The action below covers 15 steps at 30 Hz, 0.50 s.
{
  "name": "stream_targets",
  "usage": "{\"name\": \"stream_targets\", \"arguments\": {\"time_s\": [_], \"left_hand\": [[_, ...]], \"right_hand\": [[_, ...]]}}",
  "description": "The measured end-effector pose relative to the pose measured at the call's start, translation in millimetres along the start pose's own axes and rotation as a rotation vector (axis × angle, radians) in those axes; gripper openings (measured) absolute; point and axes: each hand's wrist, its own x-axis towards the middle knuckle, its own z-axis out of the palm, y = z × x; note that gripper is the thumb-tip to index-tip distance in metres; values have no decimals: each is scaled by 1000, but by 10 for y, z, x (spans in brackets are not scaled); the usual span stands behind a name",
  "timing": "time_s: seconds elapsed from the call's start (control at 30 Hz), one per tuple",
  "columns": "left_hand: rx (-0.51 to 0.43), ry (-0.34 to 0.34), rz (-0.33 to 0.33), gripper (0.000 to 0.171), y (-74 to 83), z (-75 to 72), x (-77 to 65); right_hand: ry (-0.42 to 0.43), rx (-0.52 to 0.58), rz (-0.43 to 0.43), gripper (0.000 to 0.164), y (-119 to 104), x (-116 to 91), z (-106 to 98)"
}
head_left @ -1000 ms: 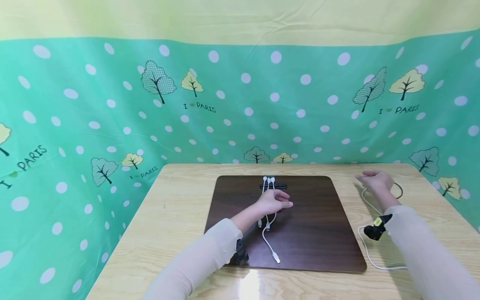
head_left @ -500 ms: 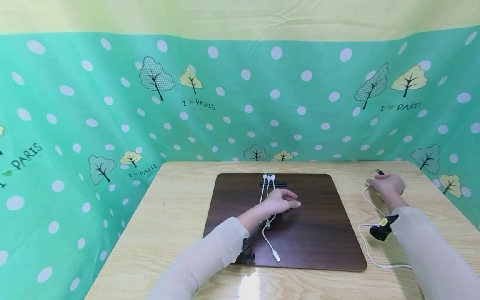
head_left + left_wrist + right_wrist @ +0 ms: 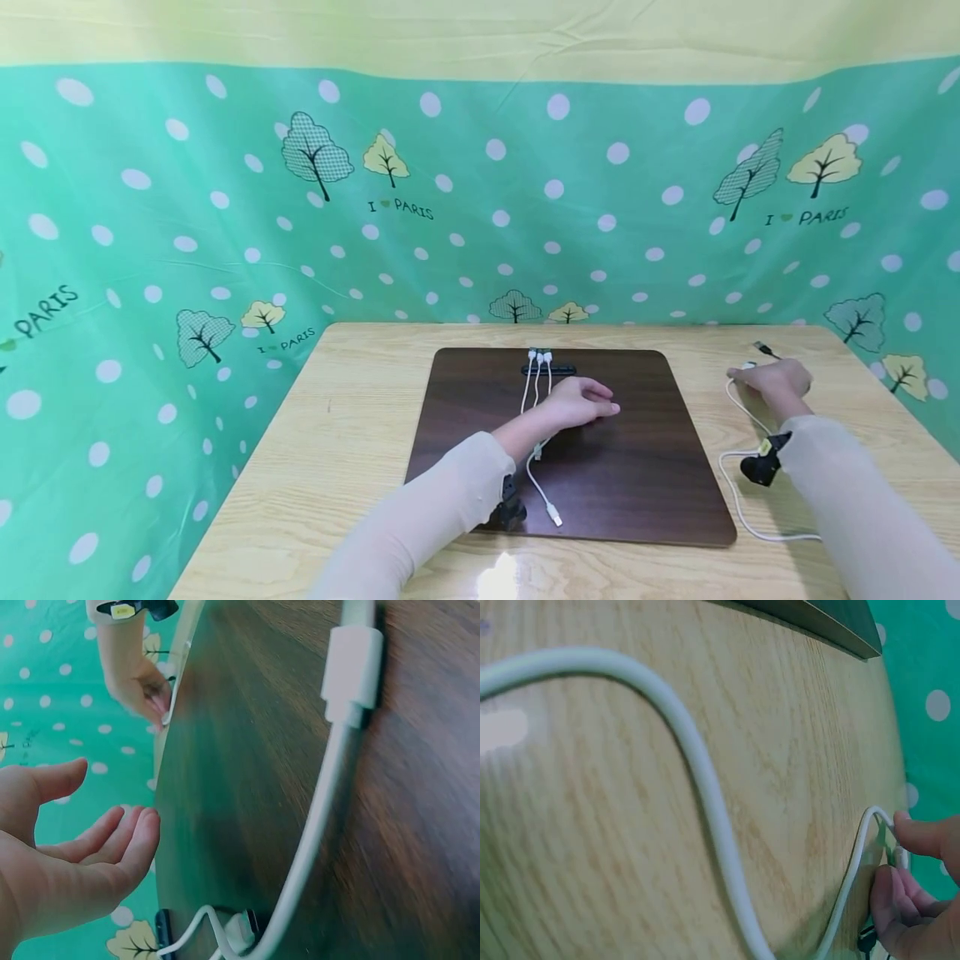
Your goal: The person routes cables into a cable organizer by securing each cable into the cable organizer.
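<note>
In the head view, my right hand [image 3: 772,382] pinches the end of a white cable [image 3: 730,496] at the table's far right; the right wrist view shows a white plug [image 3: 901,857] between thumb and fingers. A short dark cable with a black plug [image 3: 867,939] lies close by this hand. My left hand [image 3: 581,403] hovers over the dark brown board [image 3: 652,475], fingers loosely bent and holding nothing. Several white cables run beneath the left arm from a black cable clip strip [image 3: 564,370]. One cable's USB plug [image 3: 554,517] points toward the board's front edge.
Light wood table [image 3: 330,467] surrounds the board. A green dotted curtain [image 3: 465,192] hangs behind it and down the left side. Slack from the right-hand cable curves along the tabletop beneath the right forearm [image 3: 847,500].
The right hand has shifted slightly right, and a white cable end and a black plug now show beside it. The left hand has drifted right over the board.
</note>
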Motion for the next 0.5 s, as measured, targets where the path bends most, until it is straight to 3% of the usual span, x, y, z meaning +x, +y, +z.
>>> {"name": "stream_targets", "arguments": {"time_s": [0.13, 0.2, 0.4, 0.5], "left_hand": [[-23, 3, -11, 31, 28, 61, 22], [-28, 0, -15, 30, 41, 91, 36], [-17, -6, -27, 30, 95, 154, 85], [-17, -6, -32, 30, 116, 177, 107]], "right_hand": [[-16, -90, -25, 51, -6, -4, -6], [-42, -41, -23, 45, 6, 12, -11], [-225, 468, 121, 15, 70, 116, -24], [-265, 576, 202, 14, 64, 147, -27]]}}
